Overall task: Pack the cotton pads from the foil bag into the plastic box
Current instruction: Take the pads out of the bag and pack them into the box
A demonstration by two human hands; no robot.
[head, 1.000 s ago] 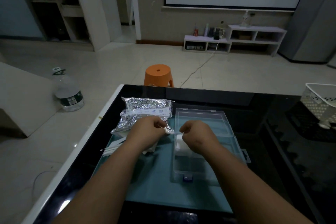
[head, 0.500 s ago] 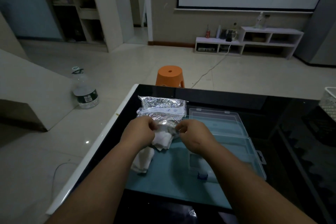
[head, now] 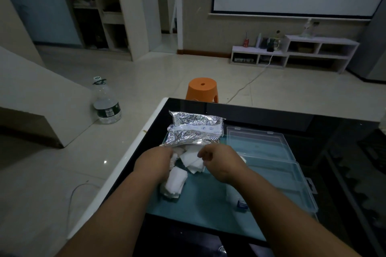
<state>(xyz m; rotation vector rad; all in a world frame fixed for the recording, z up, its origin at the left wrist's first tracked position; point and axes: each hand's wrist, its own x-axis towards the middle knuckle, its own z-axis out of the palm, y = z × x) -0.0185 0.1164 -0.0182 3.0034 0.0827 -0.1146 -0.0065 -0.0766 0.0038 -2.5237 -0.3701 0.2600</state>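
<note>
A crinkled silver foil bag lies on the teal mat at the table's left side, its open mouth facing me. White cotton pads spill out of that mouth, and a small stack of pads lies on the mat just below. My left hand pinches the bag's left lip. My right hand is closed at the bag's right lip, touching the spilled pads. The clear plastic box lies open to the right, lid folded back, with one pad visible by my right wrist.
The mat sits on a black glass table with a white left edge. An orange stool stands beyond the table's far edge. A large water bottle stands on the floor to the left.
My right hand left the box and came over to the bag's mouth. Both hands now hold the mouth, and pads have come out onto the mat. My head turned left.
</note>
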